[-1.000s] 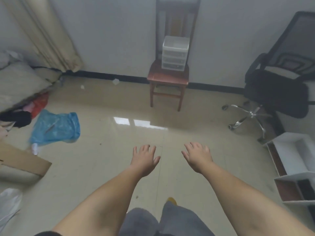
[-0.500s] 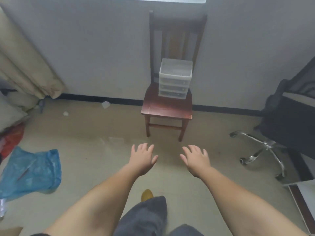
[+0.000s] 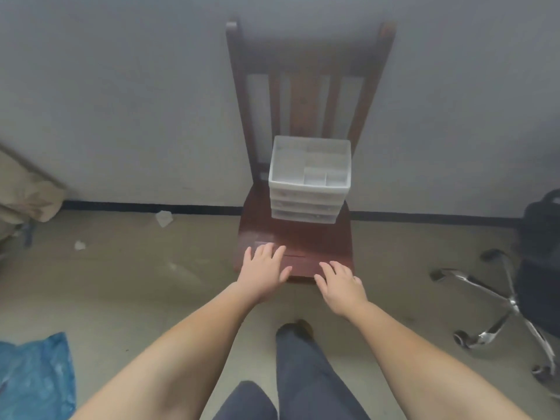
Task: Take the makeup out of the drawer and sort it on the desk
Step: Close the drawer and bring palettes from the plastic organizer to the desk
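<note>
A dark red-brown wooden chair with a slatted back (image 3: 306, 247) is seen standing against a grey wall (image 3: 121, 101), above a black skirting strip. A small white plastic drawer unit (image 3: 309, 189) is placed on the rear part of the seat, close to the backrest; three shallow drawers are stacked under an open top tray divided into compartments. All three drawers are observed closed, and their contents cannot be made out; no makeup is visible. The left hand (image 3: 264, 269) is held palm down with fingers spread over the front left of the seat, nothing being grasped. The right hand (image 3: 341, 286) is held likewise, fingers loose and extended, over the front edge of the seat, nothing being gripped. Whether either hand touches the wood cannot be determined. Both hands are well short of the drawer unit. Dark grey trouser legs (image 3: 303, 374) are seen below. A crumpled blue plastic bag (image 3: 33, 377) lies on the beige floor at lower left, and the chrome base of a black office chair (image 3: 500, 304) is noted at right.
</note>
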Demonstrator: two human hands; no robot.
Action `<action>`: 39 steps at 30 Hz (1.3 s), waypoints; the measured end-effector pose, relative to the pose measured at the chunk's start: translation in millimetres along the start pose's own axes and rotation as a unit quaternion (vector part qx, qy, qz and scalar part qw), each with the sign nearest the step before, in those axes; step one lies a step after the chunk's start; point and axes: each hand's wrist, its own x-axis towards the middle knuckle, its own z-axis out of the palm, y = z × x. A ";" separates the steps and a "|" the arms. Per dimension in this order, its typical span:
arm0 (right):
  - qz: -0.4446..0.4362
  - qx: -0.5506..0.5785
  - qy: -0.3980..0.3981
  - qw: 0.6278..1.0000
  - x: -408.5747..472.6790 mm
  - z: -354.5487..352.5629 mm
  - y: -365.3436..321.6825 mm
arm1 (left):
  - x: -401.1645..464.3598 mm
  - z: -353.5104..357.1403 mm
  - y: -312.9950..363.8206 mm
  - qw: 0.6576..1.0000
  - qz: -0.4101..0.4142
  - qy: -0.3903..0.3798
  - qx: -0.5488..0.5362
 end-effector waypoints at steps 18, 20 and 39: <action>0.313 0.848 0.032 0.427 308.9 -17.6 -28.5 | 243.1 38.0 -36.5 0.979 0.076 0.179 0.057; 0.318 0.853 0.031 0.412 311.4 -10.4 -29.6 | 243.9 41.9 -35.7 0.979 0.075 0.179 0.058; 0.255 0.659 -0.159 0.689 214.0 18.3 6.6 | 236.7 34.6 -42.5 0.983 0.098 0.149 0.053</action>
